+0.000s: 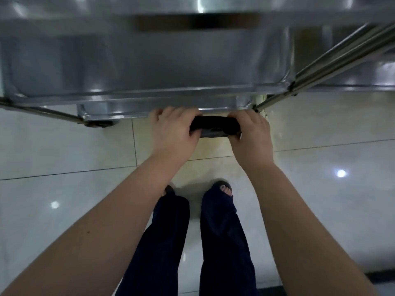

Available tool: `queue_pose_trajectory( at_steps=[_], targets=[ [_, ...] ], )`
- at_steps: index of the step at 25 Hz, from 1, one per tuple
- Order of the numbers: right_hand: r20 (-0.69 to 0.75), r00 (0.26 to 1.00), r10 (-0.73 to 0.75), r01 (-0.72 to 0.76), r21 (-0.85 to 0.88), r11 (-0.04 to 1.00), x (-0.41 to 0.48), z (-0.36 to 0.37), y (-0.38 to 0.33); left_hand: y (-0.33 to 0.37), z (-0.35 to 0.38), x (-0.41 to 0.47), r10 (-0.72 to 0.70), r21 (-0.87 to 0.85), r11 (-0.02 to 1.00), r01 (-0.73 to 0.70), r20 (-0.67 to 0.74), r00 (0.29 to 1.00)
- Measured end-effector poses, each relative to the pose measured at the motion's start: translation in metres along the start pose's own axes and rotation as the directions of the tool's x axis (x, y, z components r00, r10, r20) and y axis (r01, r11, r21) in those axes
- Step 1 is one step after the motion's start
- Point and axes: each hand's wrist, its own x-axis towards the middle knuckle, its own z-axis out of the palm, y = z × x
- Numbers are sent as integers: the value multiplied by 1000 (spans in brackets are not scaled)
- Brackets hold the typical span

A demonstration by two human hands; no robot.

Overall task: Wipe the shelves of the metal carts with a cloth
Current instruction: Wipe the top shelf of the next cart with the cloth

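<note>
A dark cloth (214, 126), rolled into a short bundle, stretches between my two hands just in front of the metal cart. My left hand (173, 130) grips its left end with the fingers curled over it. My right hand (251, 131) grips the right end the same way. The metal cart's top shelf (149, 65) fills the upper part of the view, blurred, with its raised front rim (149, 94) just beyond my knuckles. A lower shelf edge (162, 108) shows under it.
Slanted metal posts (333, 52) of the cart run up to the right, another rail (42, 111) at left, a caster (99, 123) below it. Glossy pale floor tiles (64, 146) lie all around. My legs in dark trousers (222, 242) stand below.
</note>
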Motion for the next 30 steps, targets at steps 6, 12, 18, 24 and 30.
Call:
queue_pose_trajectory(
  at_steps=[6,12,18,24,30],
  targets=[
    [-57,998,-16,18,39,999,-6,-144,-115,44,-179,-4,54,-63,996,-58,-50,997],
    [-236,969,-68,55,-64,996,-8,-266,-203,86,-310,8,186,-154,966,-210,-153,971],
    [-475,878,-55,-27,-163,986,-36,-384,-209,183,-383,44,417,-134,880,-456,-240,876],
    [-672,741,-2,-152,-171,973,-88,-487,-151,316,-396,42,584,-130,748,-650,-334,740],
    [-736,676,-17,-208,-213,955,-152,-590,-42,478,-359,18,647,-114,667,-736,-402,648]
  ],
)
